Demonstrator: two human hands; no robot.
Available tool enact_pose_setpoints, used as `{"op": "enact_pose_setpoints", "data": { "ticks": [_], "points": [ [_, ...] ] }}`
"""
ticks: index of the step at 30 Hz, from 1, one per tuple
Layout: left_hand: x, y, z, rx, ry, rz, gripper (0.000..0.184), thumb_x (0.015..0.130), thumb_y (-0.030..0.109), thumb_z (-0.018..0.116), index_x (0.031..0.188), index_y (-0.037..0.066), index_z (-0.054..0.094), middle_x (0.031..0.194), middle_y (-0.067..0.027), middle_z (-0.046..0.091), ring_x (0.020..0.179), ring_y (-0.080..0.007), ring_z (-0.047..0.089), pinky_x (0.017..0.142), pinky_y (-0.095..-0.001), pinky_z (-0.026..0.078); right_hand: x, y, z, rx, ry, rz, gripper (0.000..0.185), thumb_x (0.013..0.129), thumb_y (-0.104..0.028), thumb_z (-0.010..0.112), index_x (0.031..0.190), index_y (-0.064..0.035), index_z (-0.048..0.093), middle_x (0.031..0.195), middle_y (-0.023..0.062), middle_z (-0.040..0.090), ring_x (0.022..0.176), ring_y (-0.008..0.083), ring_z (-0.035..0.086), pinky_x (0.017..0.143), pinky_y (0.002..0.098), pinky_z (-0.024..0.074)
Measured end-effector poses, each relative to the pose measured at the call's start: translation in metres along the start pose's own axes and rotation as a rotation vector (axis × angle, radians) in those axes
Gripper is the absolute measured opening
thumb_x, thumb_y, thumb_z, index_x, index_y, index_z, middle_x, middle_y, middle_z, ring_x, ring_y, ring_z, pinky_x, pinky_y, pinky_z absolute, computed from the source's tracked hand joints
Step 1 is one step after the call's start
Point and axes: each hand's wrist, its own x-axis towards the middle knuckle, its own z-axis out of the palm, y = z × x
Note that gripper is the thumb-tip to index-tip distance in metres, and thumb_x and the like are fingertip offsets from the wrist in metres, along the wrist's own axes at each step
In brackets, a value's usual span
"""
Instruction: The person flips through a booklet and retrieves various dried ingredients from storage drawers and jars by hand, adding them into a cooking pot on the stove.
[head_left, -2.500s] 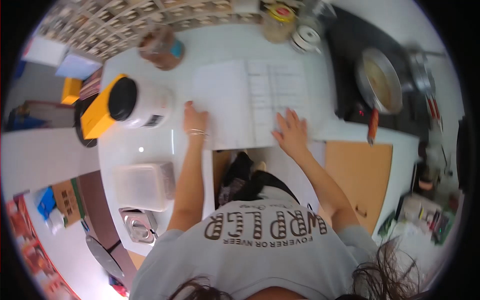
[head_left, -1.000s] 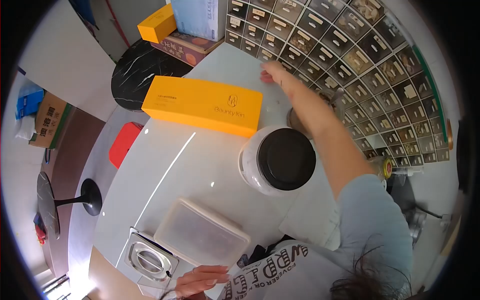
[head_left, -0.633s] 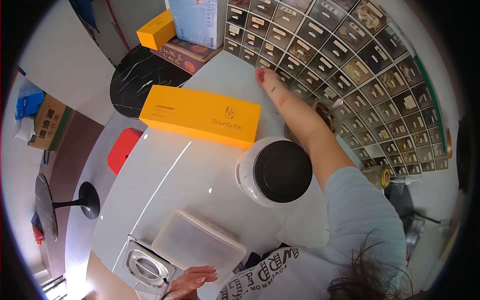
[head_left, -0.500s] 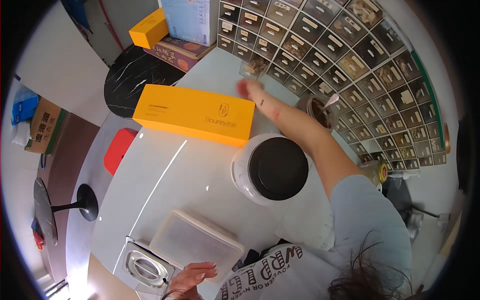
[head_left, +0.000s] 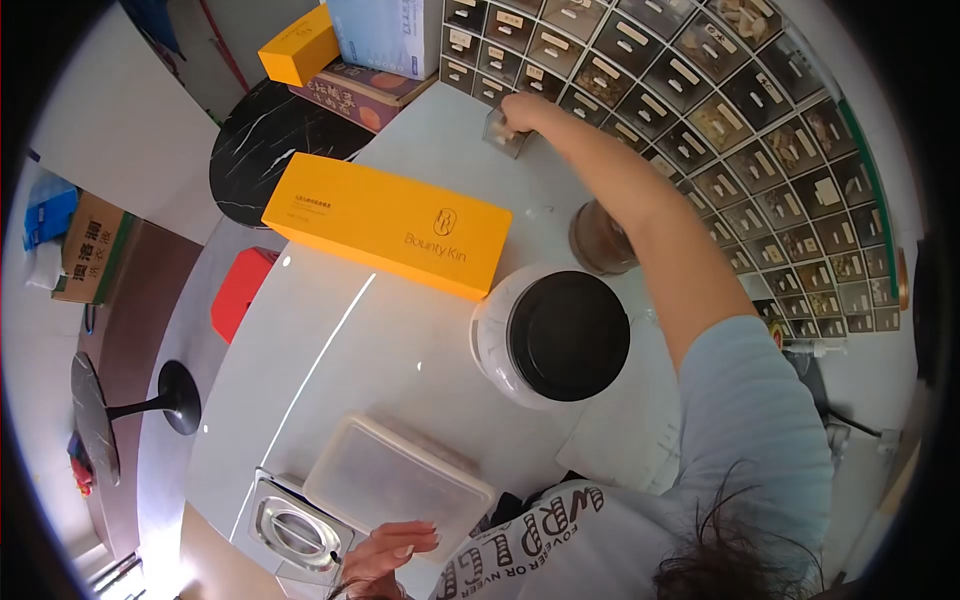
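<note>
My right hand (head_left: 522, 112) reaches to the far edge of the counter, its fingers curled down into a small clear drawer (head_left: 504, 134) that sticks out of the drawer wall (head_left: 690, 145). What the fingertips hold is hidden. My left hand (head_left: 390, 553) is near my body, fingers stretched out and holding nothing. It hovers at the near edge of a lidded translucent container (head_left: 395, 480), beside a steel box lid (head_left: 295, 530). A white jar with a black lid (head_left: 570, 335) and a brown-filled jar (head_left: 600, 238) stand below my right forearm.
A long yellow box (head_left: 390, 222) lies across the counter (head_left: 330, 370). Papers (head_left: 625, 440) lie near my shirt. Beyond the left edge are a red object (head_left: 243, 292), a black marbled round table (head_left: 270, 150) and stacked boxes (head_left: 365, 95).
The view has turned left from the open papers and stove. My right hand moved off the counter, pulled the drawer out, drew back briefly, then returned to it. My left hand has barely moved lately.
</note>
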Motion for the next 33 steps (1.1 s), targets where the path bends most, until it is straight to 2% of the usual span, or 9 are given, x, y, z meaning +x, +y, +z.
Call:
{"op": "enact_pose_setpoints", "data": {
  "ticks": [5,7,12,14,17,21,25,30,33],
  "points": [
    [0.010,-0.003,0.003,-0.016,0.025,0.089,0.060,0.080,0.049,0.062,0.116,0.002,0.054,0.096,-0.0227,0.063,0.097,-0.0399,0.059,0.083,-0.0464,0.049,-0.028,-0.037,-0.032,0.289,-0.252,-0.127,0.039,0.076,-0.038,0.065,0.091,-0.0025,0.066,0.093,0.0173,0.065,0.087,0.0316,0.061,0.073,0.0415,0.0469],
    [0.013,-0.003,0.004,0.048,0.036,0.133,0.057,0.084,0.048,0.056,0.116,0.001,0.053,0.090,-0.0234,0.063,0.089,-0.0399,0.060,0.079,-0.0469,0.049,-0.024,-0.044,-0.032,-0.126,-0.141,-0.111,0.036,0.080,-0.036,0.062,0.088,-0.0007,0.065,0.090,0.0186,0.064,0.087,0.0335,0.060,0.073,0.0416,0.0466],
    [0.013,-0.003,0.000,0.003,-0.001,0.113,0.059,0.083,0.048,0.059,0.118,0.001,0.053,0.100,-0.0241,0.062,0.099,-0.0401,0.058,0.083,-0.0453,0.048,-0.090,-0.070,-0.008,0.132,-0.065,-0.192,0.021,0.076,-0.021,0.061,0.089,-0.0051,0.067,0.089,0.0140,0.066,0.088,0.0320,0.062,0.072,0.0444,0.0497],
    [0.014,-0.004,-0.001,0.009,-0.059,0.146,0.057,0.084,0.045,0.058,0.120,0.001,0.052,0.101,-0.0246,0.061,0.099,-0.0399,0.058,0.084,-0.0457,0.047,-0.098,-0.062,0.015,-0.189,0.342,-0.521,0.014,0.077,-0.019,0.058,0.080,-0.0091,0.067,0.081,0.0089,0.065,0.090,0.0286,0.061,0.078,0.0428,0.0477],
    [0.019,-0.002,0.007,0.049,-0.050,0.168,0.056,0.084,0.041,0.059,0.119,-0.003,0.052,0.089,-0.0268,0.063,0.087,-0.0422,0.061,0.078,-0.0501,0.048,-0.092,-0.064,0.016,-0.159,0.350,-0.607,0.010,0.075,-0.015,0.056,0.077,-0.0114,0.065,0.080,0.0051,0.064,0.089,0.0237,0.059,0.083,0.0382,0.0458],
    [0.016,0.008,0.017,0.041,-0.041,0.147,0.055,0.084,0.040,0.060,0.118,-0.003,0.053,0.089,-0.0275,0.062,0.089,-0.0421,0.060,0.080,-0.0503,0.047,-0.098,-0.058,-0.002,-0.163,0.366,-0.442,0.010,0.074,-0.013,0.056,0.078,-0.0111,0.064,0.080,0.0021,0.064,0.088,0.0211,0.057,0.088,0.0356,0.0420],
    [0.012,0.013,0.033,0.019,-0.057,0.138,0.053,0.081,0.031,0.060,0.117,-0.008,0.053,0.105,-0.0248,0.061,0.101,-0.0392,0.057,0.089,-0.0458,0.044,-0.175,-0.045,-0.065,-0.310,0.757,-0.590,0.018,0.069,-0.008,0.056,0.086,-0.0115,0.061,0.083,0.0012,0.059,0.086,0.0195,0.056,0.090,0.0349,0.0440],
    [0.025,0.030,0.094,-0.036,0.147,-0.274,0.068,0.083,0.046,0.056,0.126,-0.005,0.046,0.114,-0.0201,0.057,0.110,-0.0296,0.054,0.097,-0.0379,0.038,-0.336,-0.026,-0.118,-0.182,0.946,-0.724,0.009,0.066,-0.010,0.058,0.075,-0.0124,0.059,0.080,-0.0016,0.057,0.086,0.0167,0.055,0.104,0.0392,0.0339],
    [0.044,0.021,0.137,-0.187,-0.105,-0.306,0.081,0.086,0.059,0.043,0.141,0.003,0.023,0.132,-0.0189,0.043,0.119,-0.0289,0.046,0.101,-0.0383,0.033,-0.394,0.001,-0.127,-0.258,0.788,-0.670,0.014,0.065,-0.009,0.058,0.079,-0.0106,0.060,0.083,-0.0012,0.058,0.087,0.0163,0.056,0.101,0.0419,0.0384]
  ]
}}
